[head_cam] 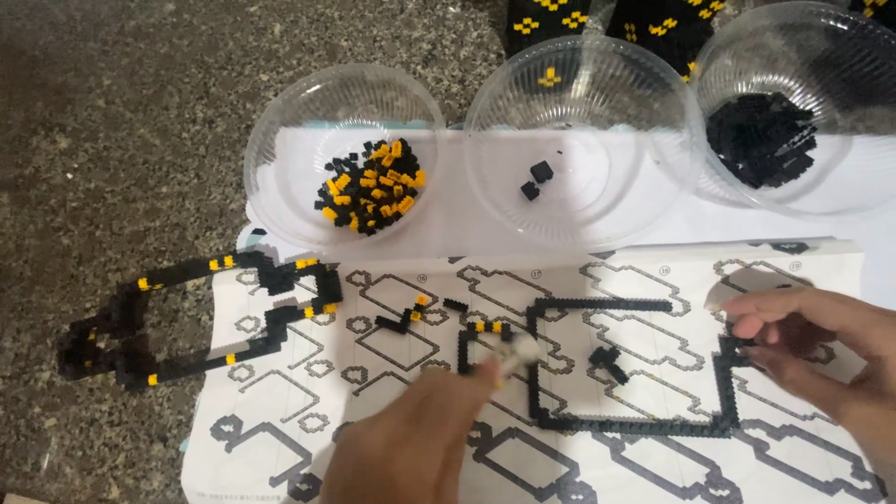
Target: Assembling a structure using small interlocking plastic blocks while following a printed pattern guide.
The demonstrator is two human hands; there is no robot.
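My left hand (420,434) reaches up from the bottom edge, its fingertips pinched on a small pale object (515,355) that is blurred. It hovers over a short black and yellow brick piece (478,336) on the printed instruction sheet (308,411). My right hand (821,350) comes in from the right. Its fingers pinch the top of the right upright of a large black brick frame (597,306) lying on the sheet. A small loose black brick cluster (609,362) lies inside the frame.
Three clear plastic bowls stand behind the sheet: the left bowl (280,140) holds black and yellow bricks, the middle bowl (653,159) two black bricks, the right bowl (859,103) several black ones. A finished black outline with yellow dots (177,322) lies on the speckled stone surface at left.
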